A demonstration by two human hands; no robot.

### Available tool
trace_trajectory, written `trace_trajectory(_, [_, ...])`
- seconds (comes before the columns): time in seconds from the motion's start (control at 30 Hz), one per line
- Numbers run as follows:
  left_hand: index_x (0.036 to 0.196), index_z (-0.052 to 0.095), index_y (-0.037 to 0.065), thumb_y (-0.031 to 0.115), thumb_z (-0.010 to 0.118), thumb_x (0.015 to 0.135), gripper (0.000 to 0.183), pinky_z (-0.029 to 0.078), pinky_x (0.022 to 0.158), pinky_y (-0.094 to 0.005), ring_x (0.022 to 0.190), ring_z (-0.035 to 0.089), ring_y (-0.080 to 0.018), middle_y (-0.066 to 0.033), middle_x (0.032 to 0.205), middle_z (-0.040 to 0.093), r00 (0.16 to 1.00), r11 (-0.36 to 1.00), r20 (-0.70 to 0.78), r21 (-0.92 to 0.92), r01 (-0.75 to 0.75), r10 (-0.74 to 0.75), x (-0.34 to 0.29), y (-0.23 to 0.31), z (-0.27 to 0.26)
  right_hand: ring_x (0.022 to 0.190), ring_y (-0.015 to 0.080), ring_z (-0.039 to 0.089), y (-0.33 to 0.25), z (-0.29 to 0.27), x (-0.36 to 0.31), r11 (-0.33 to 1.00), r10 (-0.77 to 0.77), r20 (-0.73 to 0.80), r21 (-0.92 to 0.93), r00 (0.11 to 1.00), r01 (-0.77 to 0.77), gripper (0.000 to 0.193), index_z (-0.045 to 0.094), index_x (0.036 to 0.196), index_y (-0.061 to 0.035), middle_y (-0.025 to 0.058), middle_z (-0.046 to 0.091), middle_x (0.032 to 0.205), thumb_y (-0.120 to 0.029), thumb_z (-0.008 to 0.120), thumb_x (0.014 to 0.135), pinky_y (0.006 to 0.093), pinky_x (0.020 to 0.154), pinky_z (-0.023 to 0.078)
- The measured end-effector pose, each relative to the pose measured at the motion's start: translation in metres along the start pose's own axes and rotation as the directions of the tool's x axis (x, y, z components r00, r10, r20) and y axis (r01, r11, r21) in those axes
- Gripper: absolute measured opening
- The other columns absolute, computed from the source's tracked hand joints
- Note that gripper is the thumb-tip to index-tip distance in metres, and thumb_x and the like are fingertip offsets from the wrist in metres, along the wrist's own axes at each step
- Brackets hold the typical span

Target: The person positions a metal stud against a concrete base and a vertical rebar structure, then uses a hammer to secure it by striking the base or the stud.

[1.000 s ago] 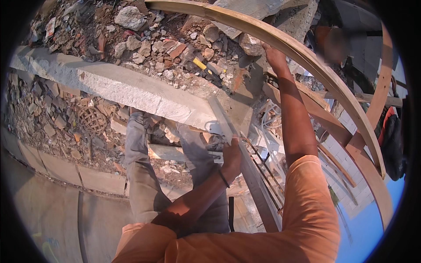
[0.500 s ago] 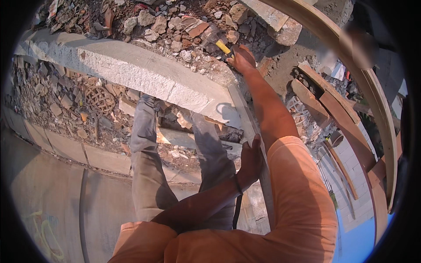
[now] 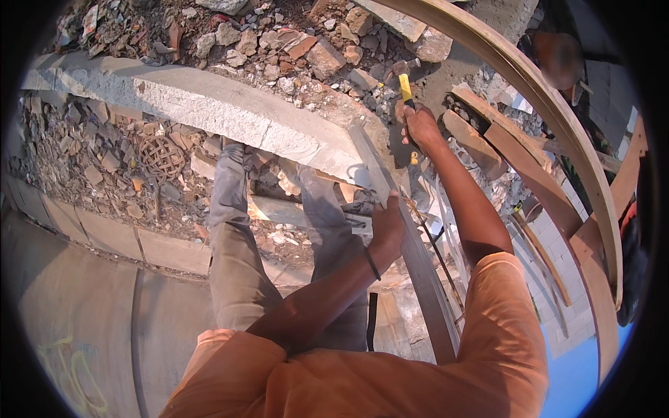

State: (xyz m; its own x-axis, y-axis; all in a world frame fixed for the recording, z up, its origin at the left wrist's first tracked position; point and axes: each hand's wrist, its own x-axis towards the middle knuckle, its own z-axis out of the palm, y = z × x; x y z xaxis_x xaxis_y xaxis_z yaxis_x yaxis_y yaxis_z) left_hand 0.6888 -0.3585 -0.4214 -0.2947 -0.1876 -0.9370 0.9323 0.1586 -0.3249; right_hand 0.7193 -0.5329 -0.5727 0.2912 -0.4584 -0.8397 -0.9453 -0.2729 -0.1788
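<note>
My right hand (image 3: 420,127) is wrapped round a hammer (image 3: 405,85) with a yellow and black handle. The hammer's metal head points away from me, above the rubble. Closer in, my left hand (image 3: 388,226) grips a long grey board (image 3: 416,268), its thumb lying along the upper side. The board slants from beside my right upper arm to the end of a pale concrete beam (image 3: 209,104), where its far end meets the beam. Part of the board is hidden by my left hand and right sleeve.
Broken brick and stone (image 3: 296,49) lie beyond the beam, with more rubble (image 3: 83,160) on its near side. A curved wooden strip (image 3: 557,118) arches along the right, over brown planks (image 3: 523,164). My legs (image 3: 240,230) stand against the beam.
My right hand has swung the hammer right, off the rubble, its head now raised and in full view. My left hand has shifted slightly left and away from me, still on the board.
</note>
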Motion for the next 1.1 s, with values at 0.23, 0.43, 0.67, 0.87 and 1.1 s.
trace_trajectory(0.23, [0.1, 0.054, -0.003, 0.038, 0.051, 0.094, 0.042, 0.048, 0.062, -0.0365, 0.068, 0.056, -0.0184, -0.0093, 0.081, 0.055, 0.985, 0.991, -0.121, 0.058, -0.117, 0.123, 0.017, -0.009, 0.008, 0.051, 0.0164, 0.056, 0.019, -0.001, -0.02, 0.967, 0.062, 0.246, 0.227, 0.967, -0.12, 0.027, 0.049, 0.099, 0.0067, 0.0116, 0.058, 0.076, -0.02, 0.051, 0.095, 0.0316, 0.043, 0.049])
trace_trajectory(0.43, [0.102, 0.054, -0.005, 0.043, 0.052, 0.092, 0.049, 0.047, 0.062, -0.039, 0.073, 0.057, -0.0207, -0.0114, 0.084, 0.057, 0.981, 0.99, -0.184, 0.134, -0.03, 0.055, 0.013, 0.0, 0.012, 0.047, 0.0185, 0.057, 0.011, 0.008, -0.018, 0.996, 0.059, 0.276, 0.05, 0.959, -0.076, 0.025, 0.049, 0.1, 0.0072, 0.0126, 0.059, 0.07, -0.017, 0.053, 0.092, 0.0328, 0.044, 0.049])
trace_trajectory(0.67, [0.1, 0.054, -0.006, 0.045, 0.052, 0.091, 0.052, 0.047, 0.06, -0.0379, 0.07, 0.057, -0.0211, -0.0119, 0.081, 0.057, 0.991, 0.995, -0.132, 0.1, -0.006, 0.019, 0.032, -0.012, 0.004, 0.047, 0.0165, 0.055, 0.003, -0.001, -0.028, 0.83, 0.094, 0.387, 0.478, 0.917, -0.287, 0.027, 0.049, 0.103, 0.0074, 0.0061, 0.055, 0.067, -0.017, 0.054, 0.093, 0.0312, 0.041, 0.046])
trace_trajectory(0.87, [0.102, 0.053, -0.007, 0.046, 0.053, 0.09, 0.055, 0.047, 0.062, -0.0388, 0.072, 0.056, -0.0216, -0.0121, 0.083, 0.056, 0.992, 0.997, -0.123, 0.079, -0.026, 0.036, 0.027, -0.013, 0.008, 0.048, 0.012, 0.05, 0.03, 0.008, -0.024, 0.907, 0.071, 0.275, 0.382, 0.959, -0.177, 0.021, 0.051, 0.101, -0.0002, 0.0037, 0.052, 0.071, -0.021, 0.053, 0.096, 0.0284, 0.041, 0.045])
trace_trajectory(1.1, [0.102, 0.052, -0.009, 0.045, 0.053, 0.091, 0.055, 0.047, 0.057, -0.0362, 0.065, 0.057, -0.0199, -0.0119, 0.079, 0.057, 0.995, 0.997, -0.097, 0.072, -0.03, 0.037, 0.037, -0.023, -0.001, 0.048, 0.0158, 0.049, 0.026, 0.013, -0.026, 0.951, 0.242, 0.395, 0.083, 0.886, -0.297, 0.022, 0.05, 0.099, 0.0022, 0.0068, 0.051, 0.071, -0.02, 0.049, 0.097, 0.0323, 0.041, 0.046])
